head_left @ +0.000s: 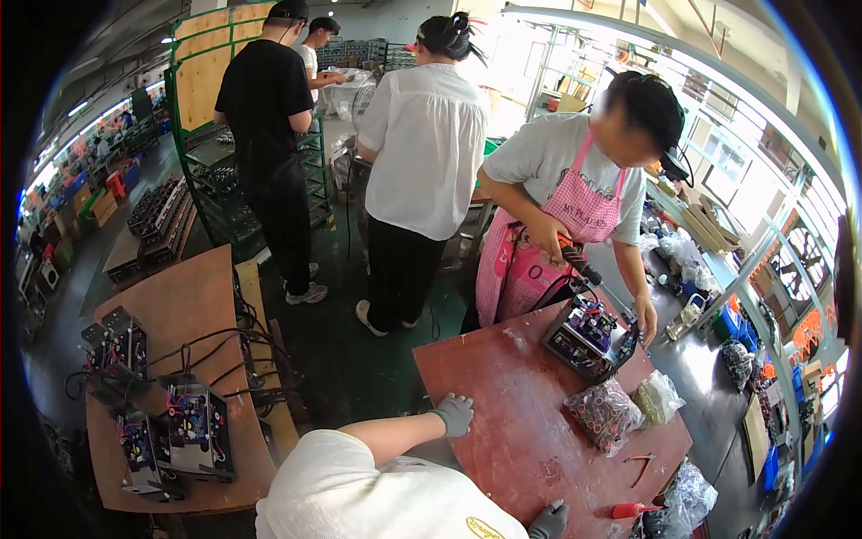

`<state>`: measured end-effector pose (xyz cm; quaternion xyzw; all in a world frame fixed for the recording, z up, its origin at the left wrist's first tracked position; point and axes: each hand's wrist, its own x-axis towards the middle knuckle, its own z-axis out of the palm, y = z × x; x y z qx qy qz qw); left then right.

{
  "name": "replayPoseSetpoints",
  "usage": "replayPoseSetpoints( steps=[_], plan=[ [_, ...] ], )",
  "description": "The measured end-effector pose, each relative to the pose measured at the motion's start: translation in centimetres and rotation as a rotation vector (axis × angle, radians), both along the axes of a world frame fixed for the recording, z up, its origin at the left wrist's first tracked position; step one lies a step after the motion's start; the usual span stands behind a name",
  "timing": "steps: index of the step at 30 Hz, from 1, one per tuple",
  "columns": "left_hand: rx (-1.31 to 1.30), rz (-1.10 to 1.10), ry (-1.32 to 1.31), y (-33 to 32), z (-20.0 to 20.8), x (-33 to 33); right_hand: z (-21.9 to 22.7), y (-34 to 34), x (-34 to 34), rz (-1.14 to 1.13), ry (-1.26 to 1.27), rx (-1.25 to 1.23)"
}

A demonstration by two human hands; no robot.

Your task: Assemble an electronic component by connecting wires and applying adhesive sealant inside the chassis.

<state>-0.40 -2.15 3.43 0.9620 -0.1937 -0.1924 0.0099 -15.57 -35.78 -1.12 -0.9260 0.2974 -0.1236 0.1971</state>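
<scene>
1. A reddish-brown worktable [521,422] fills the lower right of the head view, and both gloved hands of the wearer rest on its near edges.
2. The left hand [453,414], in a grey glove, lies palm down on the table's near-left edge with fingers curled loosely over it, holding nothing.
3. The right hand [549,521], also gloved, sits at the bottom edge of the table; only part of it shows, and whether its fingers are spread or closed cannot be told.
4. Across the table from the left hand, a co-worker in a pink checked apron [575,225] bends over an open electronics chassis [588,337], holding an orange-handled power screwdriver [575,256] above it with one hand while the other hand rests at the unit's far side.
5. Between the left hand and that chassis, nearer the chassis, lie a clear bag of dark ring-shaped parts [603,411] and, just beside it, a smaller clear bag of pale parts [660,395].
6. Up and to the right of the right hand rest small red-handled pliers [641,463]; a red-handled tool [628,510] lies just to its right at the table's edge.
7. Far to the left of the left hand, a second wooden bench [193,305] carries several wired chassis units [197,431].
8. Beyond, two people stand with their backs turned, one in a white blouse [426,144], one in a black T-shirt [265,90].
</scene>
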Motion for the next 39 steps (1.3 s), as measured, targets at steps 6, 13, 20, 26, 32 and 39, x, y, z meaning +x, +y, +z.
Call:
replayPoseSetpoints(
  steps=[6,13,20,26,32,39],
  plan=[
    [-0.026,-0.01,-0.091,-0.2,-1.0,0.2,0.4,0.1,0.0,-0.015,0.096,0.053],
    [-0.022,0.013,-0.038,-0.3,-0.5,1.0,-3.2,-1.1,1.1,-0.024,-0.174,-0.213],
    [-0.056,0.017,-0.06,-0.8,0.2,1.3,-4.3,-1.9,0.7,-0.027,-0.155,-0.221],
    [-0.043,0.023,-0.105,-1.3,-1.2,1.8,-4.7,-1.7,0.6,-0.115,-0.425,-0.307],
    [-0.04,0.017,-0.093,-1.2,-1.1,2.0,-4.4,-2.3,0.3,0.032,-0.294,-0.252],
    [-0.03,0.038,-0.075,-1.2,-0.7,2.0,-2.8,-1.5,0.4,0.053,-0.25,-0.177]
  ],
)
